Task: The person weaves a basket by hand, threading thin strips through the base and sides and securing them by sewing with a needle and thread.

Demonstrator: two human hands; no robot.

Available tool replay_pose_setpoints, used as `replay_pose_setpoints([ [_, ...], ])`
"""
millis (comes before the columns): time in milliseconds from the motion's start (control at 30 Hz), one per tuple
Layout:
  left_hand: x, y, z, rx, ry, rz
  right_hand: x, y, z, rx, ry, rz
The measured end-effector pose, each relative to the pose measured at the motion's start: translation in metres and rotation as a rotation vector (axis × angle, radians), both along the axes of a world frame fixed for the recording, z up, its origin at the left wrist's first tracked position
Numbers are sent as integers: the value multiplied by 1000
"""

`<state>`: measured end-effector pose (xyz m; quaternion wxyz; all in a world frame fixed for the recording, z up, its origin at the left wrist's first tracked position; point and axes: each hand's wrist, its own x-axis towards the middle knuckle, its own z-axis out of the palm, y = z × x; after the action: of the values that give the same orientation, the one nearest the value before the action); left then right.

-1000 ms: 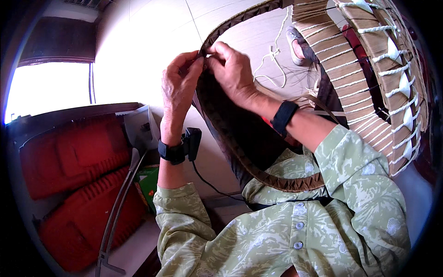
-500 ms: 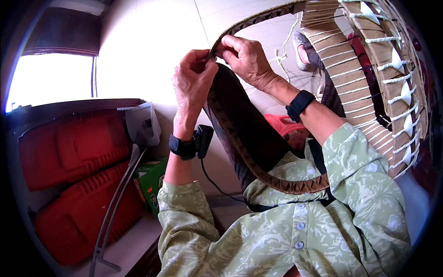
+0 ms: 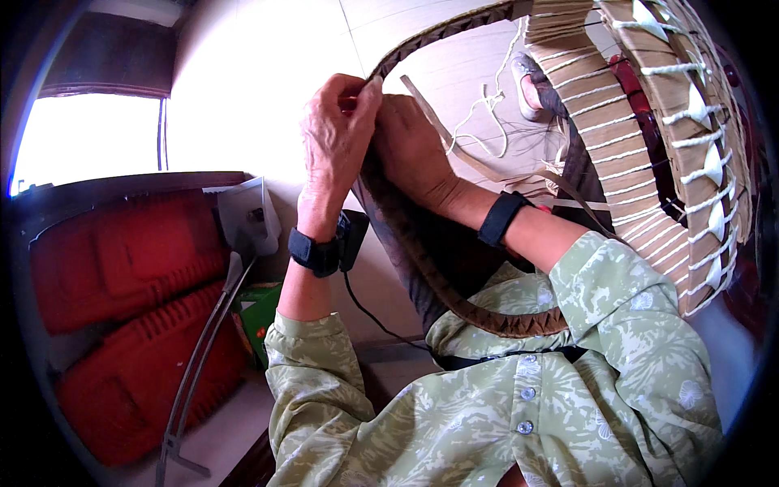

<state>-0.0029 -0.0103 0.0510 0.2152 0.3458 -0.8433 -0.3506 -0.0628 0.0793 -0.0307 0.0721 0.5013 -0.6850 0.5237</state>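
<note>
The woven rim (image 3: 454, 300) of a large round basket-like frame curves from the person's lap up past both hands to the top of the view, and serves as the landmark here; the left hand (image 3: 337, 134) is closed on the rim's upper stretch, fingers curled over its outer edge and the thumb pressed against it; the right hand (image 3: 410, 150) lies just beside the left, on the inner side of the rim, fingers bent and pinching the rim together with a flat pale strip (image 3: 487, 166) that trails away from it toward the right; both wrists carry black bands, the left one with a small black box and a cable hanging below the rim; right of the rim stand the frame's pale slats (image 3: 617, 122) bound with white cord (image 3: 698, 174); a loose white string (image 3: 487, 105) lies on the tiled floor (image 3: 260, 73) seen through the rim's opening; well left of the rim sit red plastic crates (image 3: 122, 260), with a grey metal bar (image 3: 203, 341) leaning in front of them.
</note>
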Motion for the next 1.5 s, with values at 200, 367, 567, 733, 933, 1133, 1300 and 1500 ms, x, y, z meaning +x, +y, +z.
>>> replay_pose_setpoints([
  [200, -7, -3, -1, -20, -51, 66, 3, 2, 3, 31, -25, 29],
  [367, 3, -4, -10, 18, 41, 25, -16, 1, 10, -137, -1083, 189],
  [567, 7, -7, -23, -455, -44, -80, -32, -4, 1, -135, -1331, 339],
  [733, 21, -12, -34, -432, 73, -125, -43, -3, -2, -60, -1348, 515],
  [933, 23, -6, -36, -356, 135, -83, -47, -6, -9, -40, -1314, 525],
  [1133, 22, -5, -35, -307, 145, -53, -55, -7, -1, 92, -1252, 544],
  [1300, 15, -2, -31, -411, 87, -77, -48, -7, 0, 37, -1271, 496],
  [1500, 23, -5, -32, -349, 79, -84, -46, -3, 2, 70, -1365, 532],
])
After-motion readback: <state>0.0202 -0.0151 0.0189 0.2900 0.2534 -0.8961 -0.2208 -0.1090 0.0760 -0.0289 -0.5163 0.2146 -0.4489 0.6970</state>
